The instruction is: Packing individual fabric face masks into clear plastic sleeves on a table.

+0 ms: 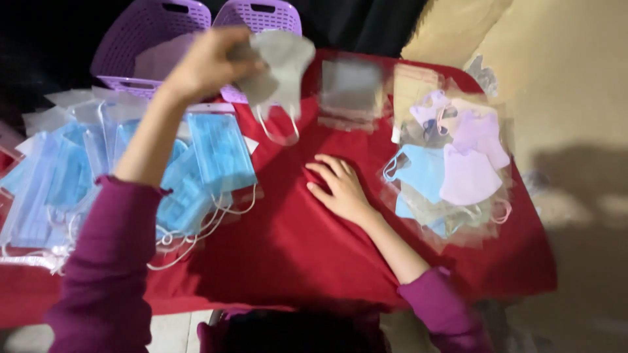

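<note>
Your left hand (209, 65) is raised in the upper middle of the frame, fingers pinched closed around a soft grey folded face mask (278, 65). Its white ear loop (278, 131) hangs free below, so the mask dangles clear of the surface. Your right hand (340, 186) lies flat and open at the centre, palm down on the red cloth-covered surface (294, 248), holding nothing; it seems to steady the cloth.

Left of the raised arm, a loose heap of pale blue pleated flat masks (216, 150) with thin white loops spreads toward the left edge, some in clear film sleeves. At the right, cup-shaped masks in lilac, light blue and grey (458, 170) overlap in crinkly clear wrappers. Between them, near the top, lies a blurred stack of clear packets (350, 88). Two lilac perforated plastic baskets (196, 26) stand behind, at the top.
</note>
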